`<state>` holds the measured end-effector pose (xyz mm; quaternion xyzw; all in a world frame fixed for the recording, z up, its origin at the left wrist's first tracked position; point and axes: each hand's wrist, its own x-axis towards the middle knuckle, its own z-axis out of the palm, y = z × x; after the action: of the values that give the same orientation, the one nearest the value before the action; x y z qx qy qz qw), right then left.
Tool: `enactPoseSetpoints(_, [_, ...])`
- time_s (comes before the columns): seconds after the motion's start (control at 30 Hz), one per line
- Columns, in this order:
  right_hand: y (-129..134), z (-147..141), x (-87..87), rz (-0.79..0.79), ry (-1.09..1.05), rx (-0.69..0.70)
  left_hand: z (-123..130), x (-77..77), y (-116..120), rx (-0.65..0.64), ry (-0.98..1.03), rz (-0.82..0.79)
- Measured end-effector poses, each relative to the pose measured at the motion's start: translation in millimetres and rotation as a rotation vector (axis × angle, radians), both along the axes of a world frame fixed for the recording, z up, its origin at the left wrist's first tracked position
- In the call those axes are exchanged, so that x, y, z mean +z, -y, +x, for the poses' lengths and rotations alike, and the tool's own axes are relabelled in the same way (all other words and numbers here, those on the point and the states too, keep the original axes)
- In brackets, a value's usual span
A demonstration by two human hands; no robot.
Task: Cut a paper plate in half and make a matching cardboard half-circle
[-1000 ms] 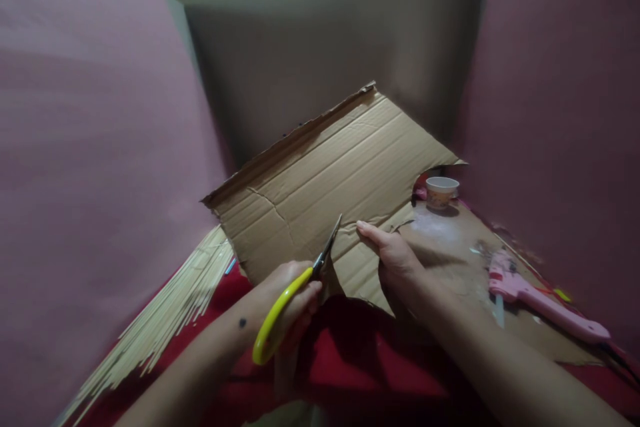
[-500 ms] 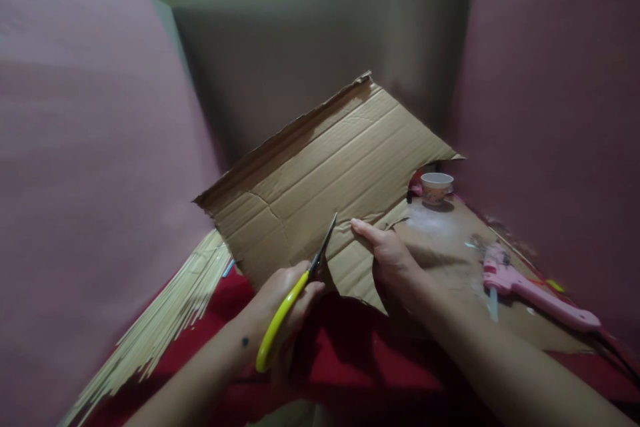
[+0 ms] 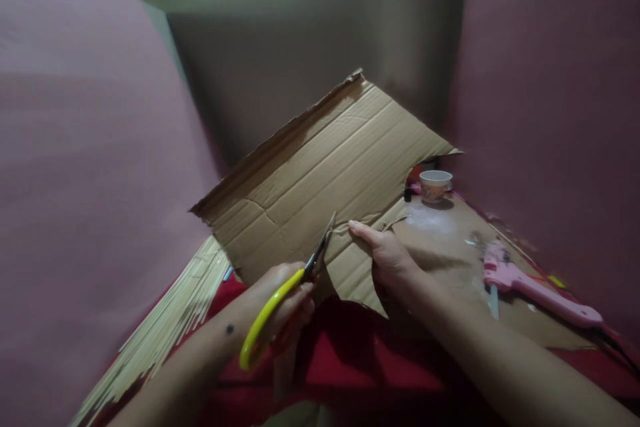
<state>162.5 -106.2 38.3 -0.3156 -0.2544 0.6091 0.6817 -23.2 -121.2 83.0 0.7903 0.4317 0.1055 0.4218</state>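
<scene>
Fingers (image 3: 299, 298) of left hand (image 3: 271, 285) wrap yellow-handled scissors (image 3: 294, 279); those of right hand (image 3: 393, 255) pinch near side of corrugated cardboard sheet (image 3: 310, 173); possible fault: tearing, if blades (image 3: 319, 249) twist.

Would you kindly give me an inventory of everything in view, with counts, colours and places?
cardboard sheet: one, brown, centre, held tilted
scissors: one pair, yellow-handled, against the sheet
thin sticks: one bundle, too many to count, pale, lower left
cup: one, white inside, patterned outside, beyond the sheet at right
glue gun: one, pink, right
cardboard base: one, brown, under cup and glue gun
cloth: one, red, beneath
side walls: two, pinkish, left and right
back wall: one, dark grey, behind
small bits: several, mixed colours, right, too small to identify
left hand: one, bare, holding scissors
right hand: one, bare, gripping the sheet
</scene>
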Motion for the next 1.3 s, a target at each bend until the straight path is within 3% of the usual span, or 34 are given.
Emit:
enactPoseSetpoints(0.23, [-1, 0, -2.2, 0.029, -0.009, -0.027, 7, 0.7, -7, -0.039, -0.144, 0.321])
enactPoseSetpoints(0.47, [-1, 0, 0.0, -0.013, -0.007, -0.005, 1, -9.9, -8, 0.035, -0.073, 0.295])
enactPoseSetpoints(0.6, [0, -1, 0.4, -0.017, -0.015, -0.016, 5, -10.7, -7, 0.075, 0.019, 0.192])
enactPoseSetpoints(0.8, [2, 2, 7.2, 0.004, 0.047, -0.066, 6, -6.4, -8, 0.094, 0.134, -0.085])
enactPoseSetpoints(1.0, [2, 9, 13.3, -0.071, 0.149, -0.128, 7, -15.7, -19, 0.007, 0.214, -0.147])
enactPoseSetpoints(1.17, [-3, 13, 14.0, -0.091, 0.121, -0.092, 3, -19.7, -25, 0.020, 0.257, -0.414])
enactPoseSetpoints(1.3, [-4, 13, 18.9, -0.130, 0.092, -0.052, 0, -21.7, -31, 0.014, 0.275, -0.501])
